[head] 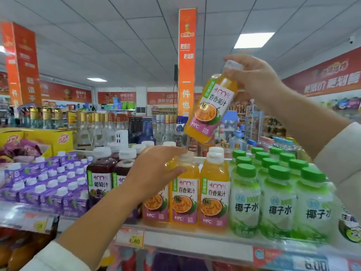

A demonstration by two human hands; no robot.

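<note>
The left hand (pixel 156 173), fingers spread wide, touches the shelf bottles (pixel 184 194) at six o'clock; the right hand (pixel 257 79) grips a tilted juice bottle (pixel 212 108) at one o'clock.

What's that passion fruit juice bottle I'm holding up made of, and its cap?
The passion fruit juice bottle: likely clear glossy plastic, orange juice shows through above a printed label. Its cap: probably translucent white plastic, partly hidden by the right hand.

Green-capped coconut water bottles (pixel 277 204) at shelf (pixel 175 238) right, grape juice bottles (pixel 99 178) and purple cartons (pixel 48 184) left; orange banner (pixel 186 61) overhead.
</note>
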